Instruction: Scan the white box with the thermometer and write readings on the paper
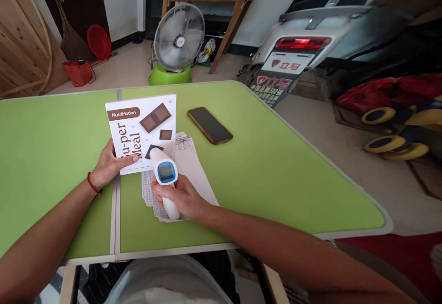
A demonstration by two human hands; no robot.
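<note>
My left hand grips the lower left side of a white box printed with chocolate pieces and "NutriMotion", its thumb across the front. The box stands upright, its printed face toward me. In my right hand is a white infrared thermometer with a blue-framed screen. Its head is in front of the box's lower right part; whether they touch I cannot tell. Sheets of paper with handwriting lie on the table under my right hand. A dark phone lies flat to the right of the box.
The green folding table has a metal seam left of the papers. Beyond it stand a fan on a green stool, a red bucket and a scooter's rear. A translucent tub is below the near edge.
</note>
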